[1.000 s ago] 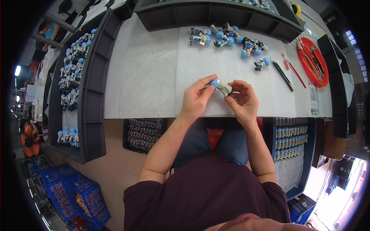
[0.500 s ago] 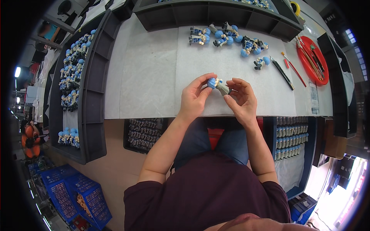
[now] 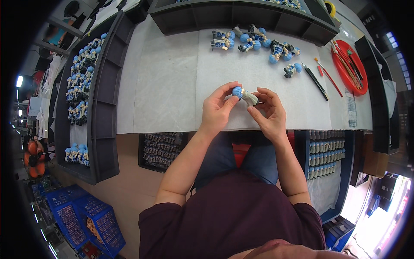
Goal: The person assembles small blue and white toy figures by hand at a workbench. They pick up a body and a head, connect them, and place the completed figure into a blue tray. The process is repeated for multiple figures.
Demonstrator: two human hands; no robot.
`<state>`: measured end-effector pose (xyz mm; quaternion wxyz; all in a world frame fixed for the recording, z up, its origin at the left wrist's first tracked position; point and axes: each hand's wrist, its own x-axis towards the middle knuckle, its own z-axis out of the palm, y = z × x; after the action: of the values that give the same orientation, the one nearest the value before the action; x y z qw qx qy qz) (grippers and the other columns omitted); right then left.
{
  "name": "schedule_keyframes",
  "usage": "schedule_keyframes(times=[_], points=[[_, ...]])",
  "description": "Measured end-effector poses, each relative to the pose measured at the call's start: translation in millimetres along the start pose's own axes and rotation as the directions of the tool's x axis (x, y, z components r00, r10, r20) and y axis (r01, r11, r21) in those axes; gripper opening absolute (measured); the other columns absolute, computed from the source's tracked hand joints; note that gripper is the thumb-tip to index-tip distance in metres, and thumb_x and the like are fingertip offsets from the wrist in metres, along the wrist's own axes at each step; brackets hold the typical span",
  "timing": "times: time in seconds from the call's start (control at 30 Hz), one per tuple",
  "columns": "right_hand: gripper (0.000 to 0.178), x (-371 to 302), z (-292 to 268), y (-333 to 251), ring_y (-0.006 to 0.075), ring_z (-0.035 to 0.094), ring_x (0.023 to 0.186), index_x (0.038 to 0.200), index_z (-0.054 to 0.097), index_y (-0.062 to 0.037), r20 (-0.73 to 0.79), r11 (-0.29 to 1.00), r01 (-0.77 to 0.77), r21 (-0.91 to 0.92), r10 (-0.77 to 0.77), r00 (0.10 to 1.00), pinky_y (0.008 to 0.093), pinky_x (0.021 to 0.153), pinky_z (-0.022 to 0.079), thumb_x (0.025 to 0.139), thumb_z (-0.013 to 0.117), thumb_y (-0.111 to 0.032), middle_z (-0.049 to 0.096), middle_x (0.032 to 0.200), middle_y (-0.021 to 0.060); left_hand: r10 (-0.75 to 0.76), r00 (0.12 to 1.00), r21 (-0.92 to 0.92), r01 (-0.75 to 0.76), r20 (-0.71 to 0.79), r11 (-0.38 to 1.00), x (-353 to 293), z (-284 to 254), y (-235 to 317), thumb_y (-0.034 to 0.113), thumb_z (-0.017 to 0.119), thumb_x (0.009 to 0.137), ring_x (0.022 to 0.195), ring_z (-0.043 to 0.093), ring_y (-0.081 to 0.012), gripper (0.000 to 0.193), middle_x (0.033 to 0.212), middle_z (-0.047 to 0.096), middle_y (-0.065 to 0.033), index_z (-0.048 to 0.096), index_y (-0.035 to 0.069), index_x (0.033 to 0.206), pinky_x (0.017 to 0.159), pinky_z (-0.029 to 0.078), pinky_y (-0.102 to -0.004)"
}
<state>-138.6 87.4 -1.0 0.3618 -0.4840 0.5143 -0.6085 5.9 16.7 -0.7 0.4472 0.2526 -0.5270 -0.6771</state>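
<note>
A small figurine with light-blue hair and a long pale grey-green garment is held above the front part of the white table. My left hand pinches its blue head between thumb and fingers. At the garment's lower end, my right hand curls its thumb and fingers around the figurine. The exact contact of the right fingertips is partly hidden. Past my hands, several similar figurines lie in a loose group, and a single figurine lies nearer.
A dark crate of figurines stands left; another crate spans the back. At right lie a black pen-like tool, a thin red brush and a red oval tray with brushes. Below the table edge, a blue-edged bin holds rows of figurines.
The figurine has turned in my fingers, so more of its pale garment shows and its dark lower end is out of sight. My right hand has shifted slightly left.
</note>
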Motion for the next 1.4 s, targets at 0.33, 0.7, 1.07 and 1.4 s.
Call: schedule_keyframes(times=[0.33, 0.7, 1.07, 1.4], points=[[0.047, -2.9, -1.3, 4.0, 0.017, 0.056, 0.097, 0.117, 0.046, -0.0001, -0.034, 0.997, 0.076, -0.02, -0.077, 0.996, 0.0278, 0.078, 0.046, 0.074, 0.064, 0.008, 0.056, 0.107, 0.0122, -0.072, 0.997, -0.008, 0.072, 0.012, 0.997, -0.9, 4.0, 2.6, 0.001, 0.054, 0.086, 0.102, 0.054, -0.0162, 0.035, 0.114, 0.056, -0.0126, 0.048, -0.003, 0.12, 0.087, 0.046, -0.0283], [0.048, -1.8, 0.8, 0.4, 0.0193, 0.052, 0.108, 0.116, 0.047, 0.0005, -0.084, 0.995, 0.088, -0.042, -0.091, 0.992, 0.0295, 0.082, 0.047, 0.07, 0.05, 0.015, 0.055, 0.111, 0.0127, 0.038, 0.998, 0.031, -0.04, 0.056, 0.999, 0.0, -0.6, 2.3, -0.006, 0.05, 0.084, 0.107, 0.053, -0.0193, 0.038, 0.118, 0.053, -0.0136, 0.045, -0.003, 0.122, 0.092, 0.041, -0.0294], [0.045, -1.3, -0.4, -0.1, 0.0174, 0.053, 0.105, 0.115, 0.048, -0.0005, -0.033, 0.996, 0.088, 0.025, -0.087, 0.996, 0.0282, 0.081, 0.047, 0.072, 0.058, 0.009, 0.055, 0.11, 0.0113, 0.049, 0.997, 0.017, -0.051, 0.065, 0.999, 0.3, 0.7, 2.2, -0.008, 0.051, 0.083, 0.108, 0.053, -0.0218, 0.041, 0.117, 0.052, -0.0135, 0.043, -0.003, 0.122, 0.092, 0.042, -0.0309], [0.045, -1.9, -2.0, 3.1, 0.0166, 0.054, 0.103, 0.115, 0.049, -0.0007, -0.006, 0.998, 0.054, 0.012, -0.054, 0.999, 0.0283, 0.082, 0.047, 0.073, 0.064, 0.006, 0.055, 0.109, 0.0099, 0.042, 0.998, 0.0, -0.042, 0.057, 0.999, -0.4, -0.3, 2.5, -0.005, 0.054, 0.082, 0.106, 0.053, -0.0207, 0.04, 0.113, 0.054, -0.0129, 0.045, -0.002, 0.122, 0.091, 0.042, -0.0308]])
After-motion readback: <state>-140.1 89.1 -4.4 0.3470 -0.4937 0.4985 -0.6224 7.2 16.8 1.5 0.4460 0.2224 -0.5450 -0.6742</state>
